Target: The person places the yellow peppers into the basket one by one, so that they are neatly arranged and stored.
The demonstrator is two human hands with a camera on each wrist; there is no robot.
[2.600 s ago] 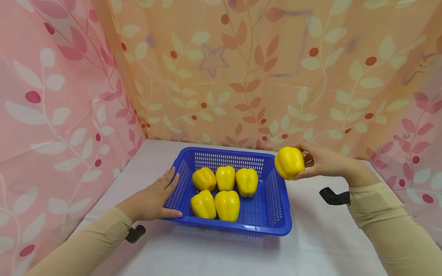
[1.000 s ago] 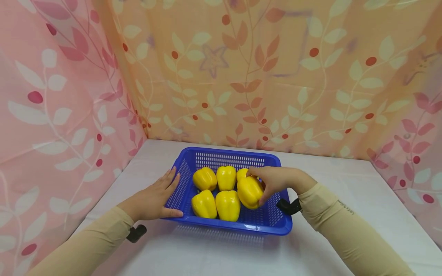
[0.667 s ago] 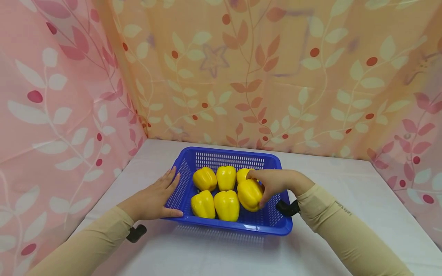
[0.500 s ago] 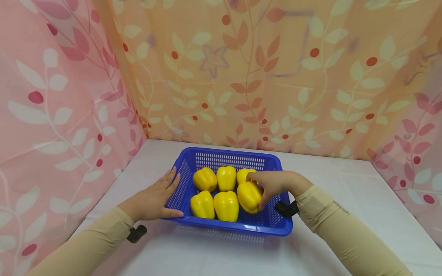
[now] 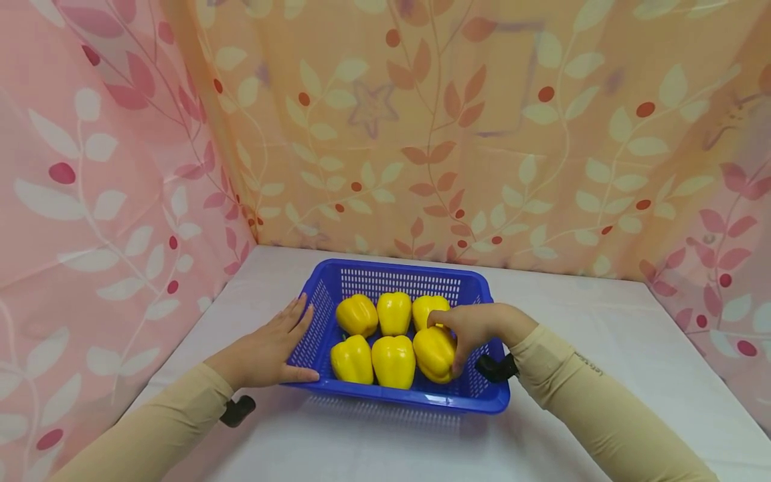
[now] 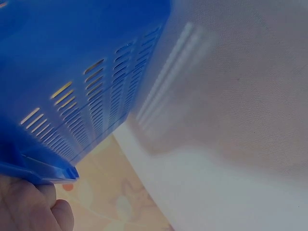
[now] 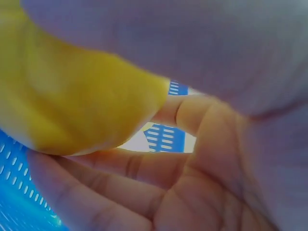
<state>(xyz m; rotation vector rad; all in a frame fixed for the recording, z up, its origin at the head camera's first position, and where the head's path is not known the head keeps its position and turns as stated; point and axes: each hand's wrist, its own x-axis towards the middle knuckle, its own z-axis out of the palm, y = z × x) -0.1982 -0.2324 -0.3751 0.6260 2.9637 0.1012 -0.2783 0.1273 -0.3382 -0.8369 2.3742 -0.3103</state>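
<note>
My right hand grips a yellow bell pepper inside the blue basket, at the front right of the group. In the right wrist view the fingers and thumb curve round that yellow pepper. Several more yellow peppers lie in the basket: two front ones, left and middle, and a back row with one pepper at its middle. My left hand lies on the basket's left rim, fingers straight and thumb along the front corner. The left wrist view shows the slotted basket wall above curled fingertips.
The basket stands on a white-covered table. Floral curtains rise behind and at the left side. Black wrist mounts stick out from both sleeves; the right one overlaps the basket's right wall.
My right hand has carried its pepper from beyond the basket's right rim leftward and down into the basket, sinking lower beside the front peppers. My left hand has stayed at the rim.
</note>
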